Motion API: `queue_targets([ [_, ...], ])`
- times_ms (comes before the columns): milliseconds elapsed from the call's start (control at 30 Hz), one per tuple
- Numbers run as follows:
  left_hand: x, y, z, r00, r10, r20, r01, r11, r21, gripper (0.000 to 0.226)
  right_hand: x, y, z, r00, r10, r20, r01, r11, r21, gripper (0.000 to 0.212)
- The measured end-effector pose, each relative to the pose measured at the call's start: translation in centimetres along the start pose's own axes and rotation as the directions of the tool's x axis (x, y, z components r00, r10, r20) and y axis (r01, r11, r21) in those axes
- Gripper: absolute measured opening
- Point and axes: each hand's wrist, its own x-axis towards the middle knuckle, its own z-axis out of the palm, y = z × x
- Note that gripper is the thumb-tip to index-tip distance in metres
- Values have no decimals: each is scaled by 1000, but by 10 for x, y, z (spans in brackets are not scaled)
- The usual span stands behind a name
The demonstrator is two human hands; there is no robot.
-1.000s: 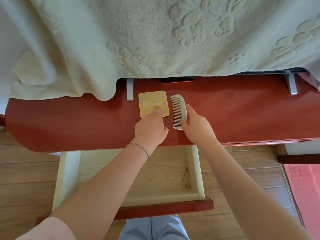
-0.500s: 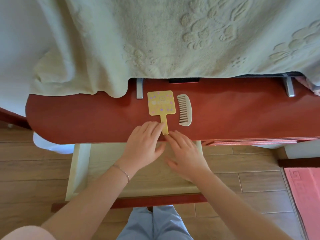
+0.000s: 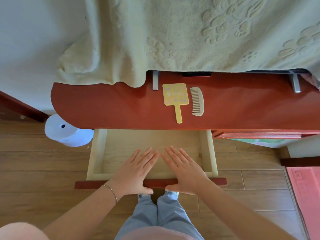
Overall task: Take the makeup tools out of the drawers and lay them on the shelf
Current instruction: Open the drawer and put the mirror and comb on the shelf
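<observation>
Cream embossed blanket (image 3: 190,35) fills the top of the view and hangs over the back edge of the red shelf (image 3: 103,108). Wood plank floor (image 3: 34,163) below, pink mat (image 3: 306,193) at the right edge.

The shelf runs left to right with a rounded left end. Two metal brackets (image 3: 155,80) stick out from under the blanket, one left of centre, one far right.

Open drawer (image 3: 207,149) sits directly below the shelf front: pale wood box, red front panel nearest the person. No tools visible on the part of its floor not covered by the hands.

Person's legs in light blue trousers (image 3: 155,217) are at bottom centre, under the drawer front.

White cylindrical object (image 3: 65,132) with a small dark hole stands on the floor beside the drawer's left wall, partly under the shelf.

Left hand (image 3: 136,172): flat, fingers straight and spread, palm down over the drawer's front edge, thumb under the red panel. Holds nothing. Thin bracelet (image 3: 110,192) on that wrist.

Right hand (image 3: 183,170): same pose, mirrored, just beside the left, index tips near but apart. Holds nothing.

Yellow hand mirror (image 3: 175,94) lies flat on the shelf, square head toward the blanket, handle pointing at the drawer. Pale comb (image 3: 197,101) lies just to its right, parallel, teeth facing the mirror, not touching. Both well clear of the hands.
</observation>
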Motion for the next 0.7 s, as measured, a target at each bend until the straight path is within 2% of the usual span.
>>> queue_targets([
  [100, -2, -1, 2, 1000, 15, -14, -15, 1000, 9, 120, 1, -4, 0, 999, -35, -19, 35, 999, -17, 110],
  [300, 4, -7, -5, 998, -9, -59, 11, 999, 31, 131, 10, 0, -6, 1000, -10, -29, 9, 998, -56, 113],
  [467, 17, -18, -15, 991, 6, -131, 4, 997, 81, 129, 25, 8, -17, 995, 6, -100, -17, 994, -108, 108],
  [700, 41, -36, -34, 974, -66, -219, 95, 988, 121, 121, 50, 25, -28, 979, 46, -199, -88, 975, -203, 94],
])
